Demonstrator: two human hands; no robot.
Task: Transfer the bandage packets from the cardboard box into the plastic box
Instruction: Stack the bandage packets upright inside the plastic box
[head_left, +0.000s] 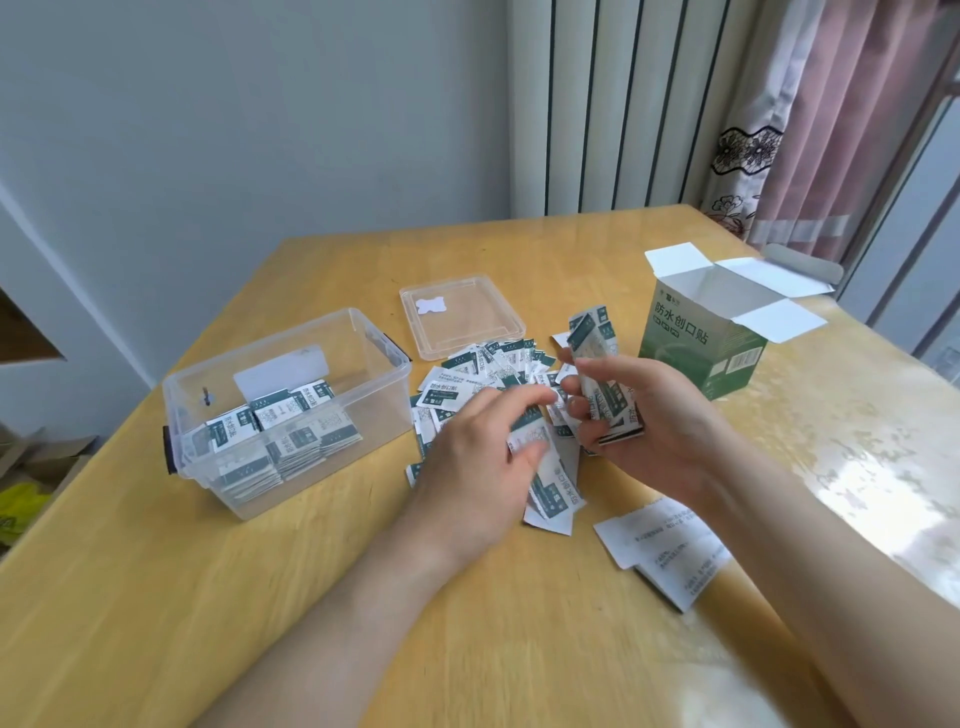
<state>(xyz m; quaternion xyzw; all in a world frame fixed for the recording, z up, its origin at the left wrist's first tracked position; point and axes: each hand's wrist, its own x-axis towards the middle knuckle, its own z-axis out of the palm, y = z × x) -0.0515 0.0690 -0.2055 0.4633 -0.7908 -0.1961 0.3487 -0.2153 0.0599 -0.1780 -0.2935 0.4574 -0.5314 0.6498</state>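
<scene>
A loose pile of green-and-white bandage packets (480, 371) lies on the wooden table between the two boxes. The clear plastic box (384, 387) at the left holds several stacked packets (291, 431). The green cardboard box (691, 345) stands at the right with its flaps open. My right hand (654, 415) grips a small stack of packets (597, 364) held upright above the pile. My left hand (483, 462) is over the pile's near side and pinches a packet (530, 441) between thumb and fingers.
The plastic box's clear lid (462, 317) lies flat behind the pile. Two folded paper leaflets (665, 551) lie near the table's right front. A radiator and a curtain stand behind the table; the table edge runs along the left.
</scene>
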